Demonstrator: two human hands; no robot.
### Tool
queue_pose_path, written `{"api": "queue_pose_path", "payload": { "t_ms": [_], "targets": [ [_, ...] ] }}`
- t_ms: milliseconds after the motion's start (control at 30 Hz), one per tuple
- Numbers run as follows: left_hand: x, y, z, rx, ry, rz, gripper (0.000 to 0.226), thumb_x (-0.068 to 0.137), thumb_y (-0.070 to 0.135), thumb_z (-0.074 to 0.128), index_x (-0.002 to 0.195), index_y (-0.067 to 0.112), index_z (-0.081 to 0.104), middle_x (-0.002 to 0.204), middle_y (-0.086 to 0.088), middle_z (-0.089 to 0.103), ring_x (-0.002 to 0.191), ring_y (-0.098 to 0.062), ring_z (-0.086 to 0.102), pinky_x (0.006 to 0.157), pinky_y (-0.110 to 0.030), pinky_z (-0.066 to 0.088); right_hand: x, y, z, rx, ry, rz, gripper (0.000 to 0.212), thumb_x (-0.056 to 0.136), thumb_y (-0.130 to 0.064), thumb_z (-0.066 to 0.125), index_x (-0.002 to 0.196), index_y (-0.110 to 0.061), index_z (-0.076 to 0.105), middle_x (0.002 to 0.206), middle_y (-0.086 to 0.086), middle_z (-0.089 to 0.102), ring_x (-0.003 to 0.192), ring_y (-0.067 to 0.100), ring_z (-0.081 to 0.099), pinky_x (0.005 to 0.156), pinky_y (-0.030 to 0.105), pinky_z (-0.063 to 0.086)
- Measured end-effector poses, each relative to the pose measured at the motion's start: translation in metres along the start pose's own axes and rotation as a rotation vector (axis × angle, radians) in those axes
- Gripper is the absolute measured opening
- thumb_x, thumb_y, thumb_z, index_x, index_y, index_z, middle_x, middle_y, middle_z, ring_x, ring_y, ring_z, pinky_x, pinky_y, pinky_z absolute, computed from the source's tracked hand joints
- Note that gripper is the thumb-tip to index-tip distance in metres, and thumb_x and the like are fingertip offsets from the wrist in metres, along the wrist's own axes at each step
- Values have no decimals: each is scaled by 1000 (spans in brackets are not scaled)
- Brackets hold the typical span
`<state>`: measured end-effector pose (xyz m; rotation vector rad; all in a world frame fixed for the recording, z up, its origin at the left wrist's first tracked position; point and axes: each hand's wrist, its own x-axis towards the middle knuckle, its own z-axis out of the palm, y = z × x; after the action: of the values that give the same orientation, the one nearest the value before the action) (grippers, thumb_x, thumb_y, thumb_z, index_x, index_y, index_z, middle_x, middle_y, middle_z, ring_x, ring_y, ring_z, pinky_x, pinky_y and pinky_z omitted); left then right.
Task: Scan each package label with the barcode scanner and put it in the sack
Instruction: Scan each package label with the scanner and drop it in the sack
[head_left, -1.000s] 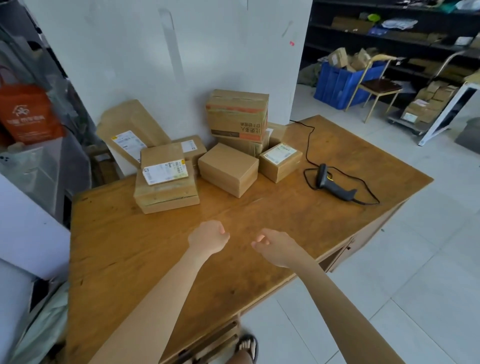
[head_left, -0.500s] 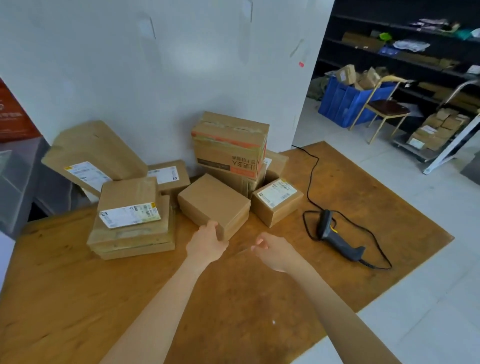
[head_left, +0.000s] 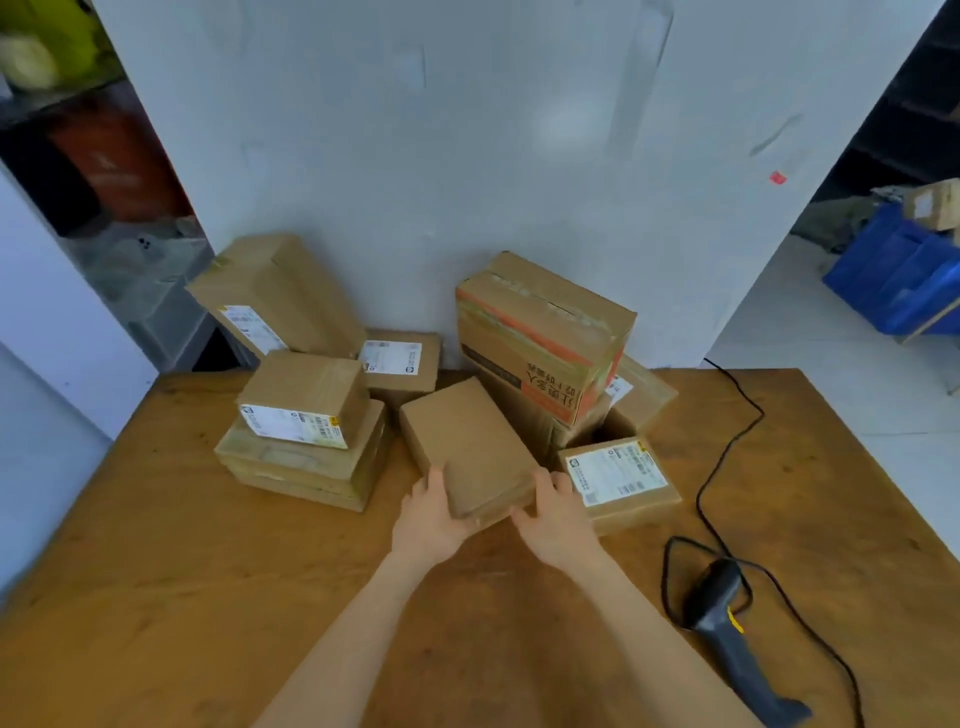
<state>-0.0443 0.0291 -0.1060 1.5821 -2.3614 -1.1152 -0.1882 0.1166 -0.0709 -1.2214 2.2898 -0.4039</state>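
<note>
Plain brown package (head_left: 467, 447) lies at the back of the wooden counter (head_left: 156, 597), between a stack of labelled boxes (head_left: 306, 447) and a taped carton (head_left: 545, 332). Both hands hold its near end. The person's left hand (head_left: 428, 512) grips the near left corner with the thumb on top, and the right hand (head_left: 558, 517) clasps the near right edge, touching a small labelled box (head_left: 618, 478). Off to the right the barcode scanner (head_left: 727, 618) lies on the counter, its black cable (head_left: 727, 452) trailing back toward the wall.
</note>
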Motion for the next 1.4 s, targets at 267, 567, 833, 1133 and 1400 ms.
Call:
{"api": "queue_pose_path", "payload": {
  "t_ms": [267,567,833,1133,1400],
  "targets": [
    [-22,22,22,-298,94,-58,94,79,37,74,149,15,16,144,-9,42,128,-24,45,105,-40,44,12,21,1,64,-101,-164,76,83,-29,67,144,-29,22,151,5,21,136,27,22,110,41,31],
    [-57,61,15,-721,479,-109,62,87,19,68,141,19,36,132,1,47,114,-10,48,86,-18,46,-13,28,-11,314,173,-460,81,76,-19,76,141,-35,30,147,-8,24,133,10,29,113,36,35],
    [-82,85,11,-1194,669,-194,40,94,34,50,127,12,52,124,-4,56,114,-15,53,77,-29,42,-46,32,-52,361,101,-607,107,70,-16,83,144,-48,13,154,-18,3,140,4,13,108,22,19],
    [-101,112,-1,-1197,673,-194,28,99,27,42,99,12,66,94,3,68,88,-7,59,78,-28,41,-57,52,-80,419,63,-536,79,71,-30,82,137,-39,39,152,-8,29,139,7,26,113,31,28],
    [-117,116,15,-1127,457,-128,29,97,34,47,86,23,71,89,8,72,90,-6,64,85,-33,42,-65,74,-90,706,132,-339,43,77,-51,70,115,-34,60,112,-18,62,106,2,56,91,37,52]
  ]
}}
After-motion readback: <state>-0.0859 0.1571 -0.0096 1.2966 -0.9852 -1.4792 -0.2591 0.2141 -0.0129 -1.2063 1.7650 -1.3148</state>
